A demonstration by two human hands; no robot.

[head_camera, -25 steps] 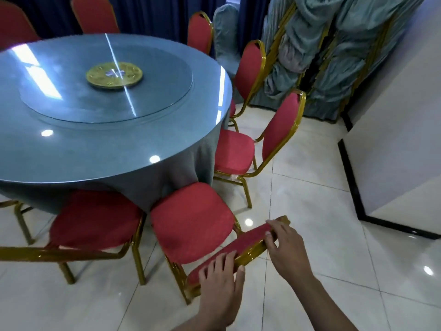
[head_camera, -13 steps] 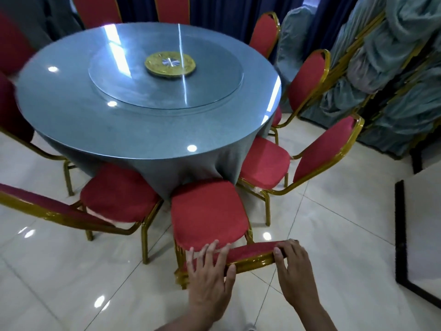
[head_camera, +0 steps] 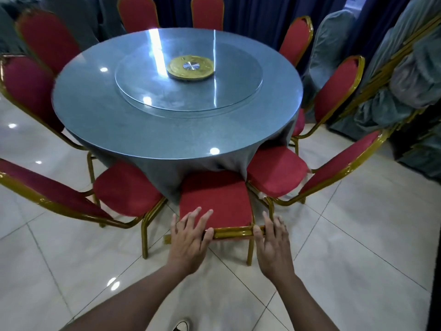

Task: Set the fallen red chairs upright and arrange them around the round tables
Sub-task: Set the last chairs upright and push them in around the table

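A red chair [head_camera: 214,201] with a gold frame stands upright in front of me, its seat front tucked against the hanging grey cloth of the round table [head_camera: 119,130]. I look straight down on the chair's gold top rail [head_camera: 232,232]. My left hand [head_camera: 188,240] rests on the rail's left end, fingers straight and spread over the seat side, thumb against the rail. At the rail's right end my right hand [head_camera: 273,244] touches it with the thumb, fingers straight. More red chairs ring the table, all upright.
Neighbouring chairs stand close on the left [head_camera: 124,187] and on the right [head_camera: 276,173]. A glass turntable with a gold hub [head_camera: 189,68] tops the table. Stacked cloth-covered chairs [head_camera: 405,80] fill the right side. White tiled floor lies around me; my shoe [head_camera: 181,326] shows below.
The chair has swung from an angle to square-on with the table and slid in toward it. My view has shifted to behind it, and my fingers have straightened on the rail.
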